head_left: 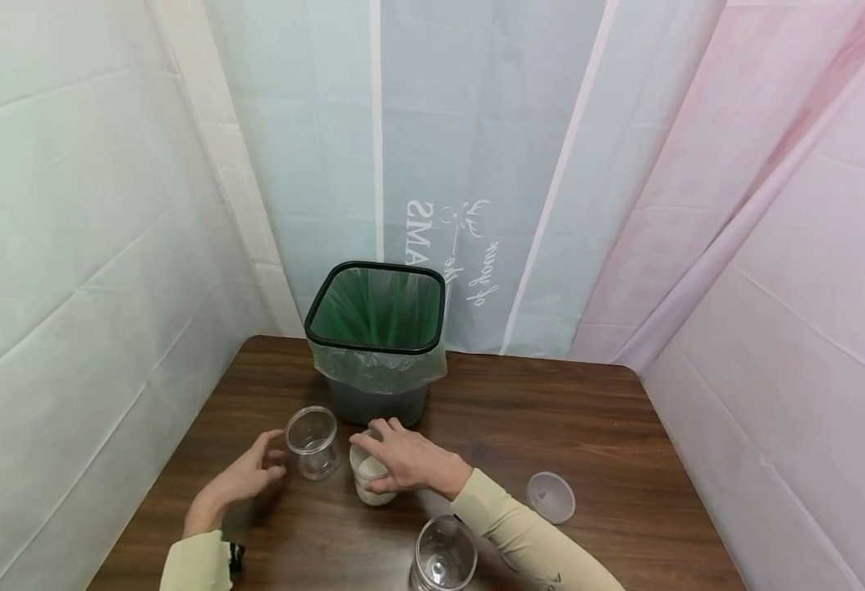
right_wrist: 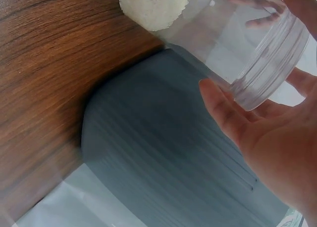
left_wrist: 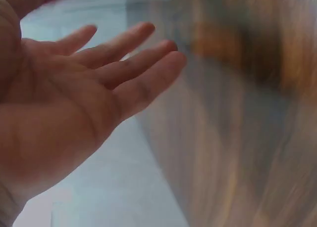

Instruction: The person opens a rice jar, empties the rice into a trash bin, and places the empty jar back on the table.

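Observation:
My right hand [head_left: 406,455] reaches over a clear jar [head_left: 372,492] with white, grainy contents in its lower part. In the right wrist view, the fingers and thumb span the ridged rim of this jar [right_wrist: 223,44], gripping it from opposite sides. My left hand [head_left: 248,474] is beside an empty clear jar [head_left: 317,460], fingertips right at its left side. In the left wrist view, the left hand [left_wrist: 94,88] shows its palm with the fingers spread and fairly straight, holding nothing.
A dark bin [head_left: 381,398] with a clear liner and black rim stands behind the jars. Another clear jar [head_left: 443,558] stands near the front, beside the right sleeve. A round clear lid [head_left: 551,497] lies to the right on the wooden table [head_left: 624,443]. Curtains surround the table.

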Demonstrator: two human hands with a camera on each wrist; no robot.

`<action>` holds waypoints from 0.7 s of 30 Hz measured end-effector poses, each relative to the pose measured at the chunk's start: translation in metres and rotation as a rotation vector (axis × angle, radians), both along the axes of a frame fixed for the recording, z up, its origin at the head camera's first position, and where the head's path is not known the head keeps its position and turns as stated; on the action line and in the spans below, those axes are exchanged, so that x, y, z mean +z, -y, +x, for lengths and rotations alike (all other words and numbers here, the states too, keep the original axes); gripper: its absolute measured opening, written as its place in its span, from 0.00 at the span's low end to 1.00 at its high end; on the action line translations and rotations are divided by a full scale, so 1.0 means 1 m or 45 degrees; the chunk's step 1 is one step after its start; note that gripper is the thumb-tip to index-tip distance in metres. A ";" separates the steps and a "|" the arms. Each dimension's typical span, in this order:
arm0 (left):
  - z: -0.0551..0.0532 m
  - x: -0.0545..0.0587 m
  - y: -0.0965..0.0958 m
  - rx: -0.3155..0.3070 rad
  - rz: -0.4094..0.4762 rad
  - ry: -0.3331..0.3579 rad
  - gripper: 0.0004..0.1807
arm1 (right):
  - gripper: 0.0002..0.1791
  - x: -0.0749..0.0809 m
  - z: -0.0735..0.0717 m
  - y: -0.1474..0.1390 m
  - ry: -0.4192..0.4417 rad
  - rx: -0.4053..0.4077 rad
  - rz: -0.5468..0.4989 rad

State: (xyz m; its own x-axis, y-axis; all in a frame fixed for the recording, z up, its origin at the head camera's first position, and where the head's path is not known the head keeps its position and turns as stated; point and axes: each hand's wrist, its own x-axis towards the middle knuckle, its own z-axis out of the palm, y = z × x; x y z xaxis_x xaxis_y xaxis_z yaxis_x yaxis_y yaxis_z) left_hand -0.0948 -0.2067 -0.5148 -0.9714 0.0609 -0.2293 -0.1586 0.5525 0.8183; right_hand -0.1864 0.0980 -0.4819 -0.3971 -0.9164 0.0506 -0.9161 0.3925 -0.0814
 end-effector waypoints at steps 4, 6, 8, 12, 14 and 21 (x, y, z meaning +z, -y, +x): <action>0.003 0.011 0.010 0.143 -0.117 -0.151 0.22 | 0.40 0.000 -0.001 -0.001 0.001 -0.006 -0.022; 0.005 0.017 0.013 0.223 -0.150 -0.221 0.19 | 0.39 0.002 -0.001 -0.001 -0.016 0.003 -0.044; 0.005 0.022 0.015 0.278 -0.153 -0.276 0.18 | 0.39 0.006 -0.001 -0.002 -0.039 0.010 -0.067; 0.003 0.029 0.012 0.317 -0.090 -0.361 0.17 | 0.39 0.018 -0.002 -0.004 -0.087 0.005 -0.108; 0.001 0.032 0.008 0.336 -0.049 -0.398 0.17 | 0.39 0.025 -0.002 -0.006 -0.088 -0.006 -0.121; -0.004 0.042 -0.014 0.363 0.116 -0.541 0.15 | 0.38 0.047 -0.003 -0.010 -0.072 -0.021 -0.165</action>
State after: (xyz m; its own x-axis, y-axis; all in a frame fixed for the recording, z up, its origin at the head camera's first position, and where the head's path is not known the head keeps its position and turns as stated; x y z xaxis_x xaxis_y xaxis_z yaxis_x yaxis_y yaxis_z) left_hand -0.0987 -0.1929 -0.4730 -0.9585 -0.2185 0.1831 0.0646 0.4591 0.8861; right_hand -0.1890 0.1076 -0.4354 -0.4050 -0.8942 0.1906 -0.9143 0.3968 -0.0808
